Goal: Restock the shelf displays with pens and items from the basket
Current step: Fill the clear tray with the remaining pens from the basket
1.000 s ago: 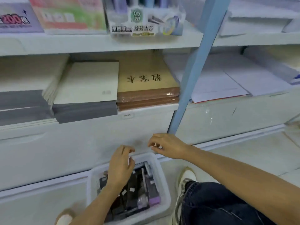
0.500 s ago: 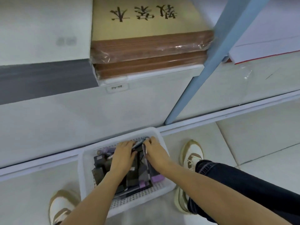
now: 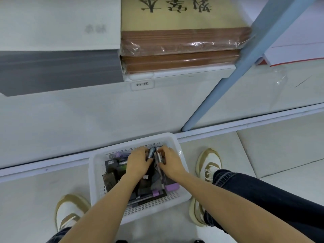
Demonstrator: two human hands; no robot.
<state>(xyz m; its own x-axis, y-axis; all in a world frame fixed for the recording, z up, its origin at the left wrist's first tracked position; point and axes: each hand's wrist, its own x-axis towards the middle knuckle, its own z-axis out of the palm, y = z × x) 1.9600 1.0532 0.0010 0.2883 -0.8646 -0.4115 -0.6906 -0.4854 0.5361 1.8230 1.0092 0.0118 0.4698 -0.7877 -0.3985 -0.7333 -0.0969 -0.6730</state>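
The white mesh basket [image 3: 98, 174] sits on the floor against the shelf base [image 3: 105, 116]. Both hands work at its far edge among dark packs: the left hand [image 3: 138, 163] curls round a grey pen [image 3: 151, 152], and the right hand [image 3: 171, 163] pinches a silvery pen [image 3: 159, 156].

The basket [image 3: 98, 172] at six o'clock is white perforated plastic with a glossy rim. The grey pen [image 3: 151, 152] the left hand [image 3: 138, 163] pinches looks matt plastic; the silver pen [image 3: 159, 156] in the right hand [image 3: 171, 163] gleams like metal. At twelve o'clock, matt kraft-paper notebooks [image 3: 175, 14] sit in shiny, crinkled clear film [image 3: 184, 45]. The floor [image 3: 271, 151] is smooth tile with a dull sheen; the trousers [image 3: 263, 193] at four o'clock are denim cloth
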